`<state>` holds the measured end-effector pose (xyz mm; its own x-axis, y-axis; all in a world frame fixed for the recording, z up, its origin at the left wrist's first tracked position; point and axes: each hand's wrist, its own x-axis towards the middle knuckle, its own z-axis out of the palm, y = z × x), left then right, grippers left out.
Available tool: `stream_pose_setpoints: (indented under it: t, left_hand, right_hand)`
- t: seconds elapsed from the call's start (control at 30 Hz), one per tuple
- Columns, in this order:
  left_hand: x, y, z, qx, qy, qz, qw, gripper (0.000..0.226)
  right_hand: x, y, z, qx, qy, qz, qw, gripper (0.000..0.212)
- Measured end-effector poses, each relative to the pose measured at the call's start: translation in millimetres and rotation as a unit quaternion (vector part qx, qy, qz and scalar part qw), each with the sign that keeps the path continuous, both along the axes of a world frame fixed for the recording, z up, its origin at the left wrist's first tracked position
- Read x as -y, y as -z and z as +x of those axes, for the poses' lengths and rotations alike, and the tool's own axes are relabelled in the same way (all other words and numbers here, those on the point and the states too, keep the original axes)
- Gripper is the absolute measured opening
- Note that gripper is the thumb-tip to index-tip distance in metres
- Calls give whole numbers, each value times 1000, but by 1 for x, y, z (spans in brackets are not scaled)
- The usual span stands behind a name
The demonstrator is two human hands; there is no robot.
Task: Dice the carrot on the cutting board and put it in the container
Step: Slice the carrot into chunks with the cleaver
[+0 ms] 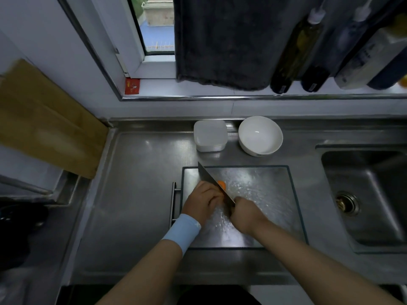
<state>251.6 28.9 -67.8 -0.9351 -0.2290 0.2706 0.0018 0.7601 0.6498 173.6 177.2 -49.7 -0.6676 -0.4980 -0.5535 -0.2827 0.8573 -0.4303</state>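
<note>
The left hand (201, 200) is curling over the orange carrot (222, 185) near the left edge of the steel cutting board (264, 183); the right hand (244, 213) is gripping the broad-bladed knife (209, 177). That carrot's probably stiff and prone to rolling on slick metal, so pinning it from above is looking wise.

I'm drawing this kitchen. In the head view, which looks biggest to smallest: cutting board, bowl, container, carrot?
1. Cutting board
2. Bowl and container: nearly alike
3. Carrot, only partly visible

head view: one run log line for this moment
phase: slicing | left hand holds carrot on cutting board | right hand grips knife, blade on carrot | container beyond board
</note>
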Motion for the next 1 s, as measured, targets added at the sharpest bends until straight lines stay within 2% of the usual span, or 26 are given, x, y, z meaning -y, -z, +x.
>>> stream_pose_setpoints:
  t: [0.13,0.3,0.4,0.53,0.63,0.7,0.8,1.0]
  left_hand:
    - [-3,-6,2,20,-17,3,1000,9]
    - [-7,-21,3,44,-29,12,999,9]
    - [-7,-27,1,54,-26,-25,998,8]
    - [-4,-25,-4,91,-17,-43,995,9]
    - [-8,-30,-7,154,-54,-7,987,22]
    - [-11,-32,-8,186,-74,28,979,29]
    - [-18,-35,-9,210,-86,55,972,34]
    - [-31,-42,-11,223,-140,123,957,32]
  right_hand:
    - [-10,-5,6,7,-2,13,1000,6]
    - [-11,-44,0,33,37,-11,999,21]
    - [-16,-78,-10,38,63,-54,996,22]
    - [-23,-102,-30,-29,78,-86,993,27]
    - [-38,-84,-42,-107,18,-52,993,26]
    - [-51,-60,-49,-146,-48,-37,987,34]
    - [-65,-29,-57,-137,-111,-7,984,49]
    - [-71,7,-65,-123,-161,23,979,62]
